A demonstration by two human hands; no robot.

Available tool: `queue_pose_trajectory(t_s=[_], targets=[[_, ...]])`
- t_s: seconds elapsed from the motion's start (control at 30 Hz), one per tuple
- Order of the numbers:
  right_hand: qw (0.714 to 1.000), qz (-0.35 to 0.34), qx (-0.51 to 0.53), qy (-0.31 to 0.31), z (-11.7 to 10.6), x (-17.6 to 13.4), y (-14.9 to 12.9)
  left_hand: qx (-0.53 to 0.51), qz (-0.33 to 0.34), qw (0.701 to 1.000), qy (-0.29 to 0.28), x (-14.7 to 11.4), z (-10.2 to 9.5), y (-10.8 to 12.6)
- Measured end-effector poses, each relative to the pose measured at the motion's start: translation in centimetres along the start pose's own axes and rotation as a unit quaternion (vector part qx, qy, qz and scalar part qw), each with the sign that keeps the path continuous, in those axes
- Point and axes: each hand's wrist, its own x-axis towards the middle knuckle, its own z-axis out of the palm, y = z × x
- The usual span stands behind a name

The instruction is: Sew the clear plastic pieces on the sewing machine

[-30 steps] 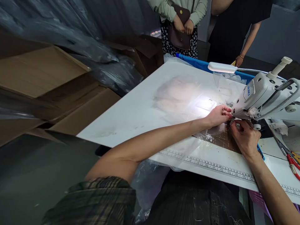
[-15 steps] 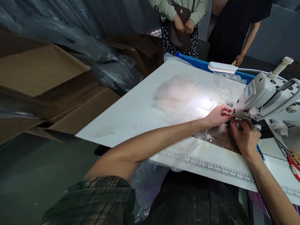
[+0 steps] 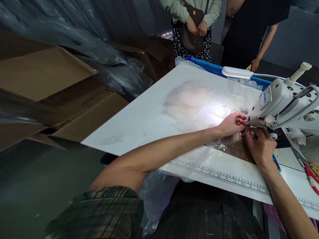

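Note:
Under the head of a white sewing machine [image 3: 270, 96], both my hands meet near the needle area. My left hand [image 3: 233, 124] has its fingers pinched together beside the needle; what lies between them is too small to make out. Close by on the right, my right hand [image 3: 261, 146] is closed with thumb and index finger at the same spot, and its grip too is hidden. Sheer pale fabric [image 3: 189, 99] spreads over the table to the left of my hands, reaching under my left wrist. A brown shiny plate [image 3: 236, 151] shows below the fingers.
A lamp [image 3: 236, 72] lights the white table [image 3: 139, 122], which has a printed ruler [image 3: 219, 176] along its front edge. Red-handled scissors [image 3: 310, 179] lie at the right. Cardboard boxes [image 3: 45, 73] stand at the left. Two people stand behind the table.
Both hands stay at the needle area with hardly any movement. The whole view has shifted very slightly.

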Motion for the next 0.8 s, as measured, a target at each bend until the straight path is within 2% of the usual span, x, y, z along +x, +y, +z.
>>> queue_pose_trajectory(t_s=[0.43, 0.63, 0.8], targets=[[0.997, 0.048, 0.022, -0.061, -0.04, 0.03, -0.26, 0.010, -0.008, 1.000, -0.012, -0.23, 0.08, 0.34], [0.999, 0.020, 0.028, -0.040, 0.04, -0.23, 0.36, 0.033, 0.012, 0.999, -0.023, -0.31, -0.21, 0.26], [0.999, -0.002, 0.020, -0.025, 0.19, -0.33, 0.45, 0.078, 0.065, 0.994, -0.032, -0.48, -0.23, 0.02]])
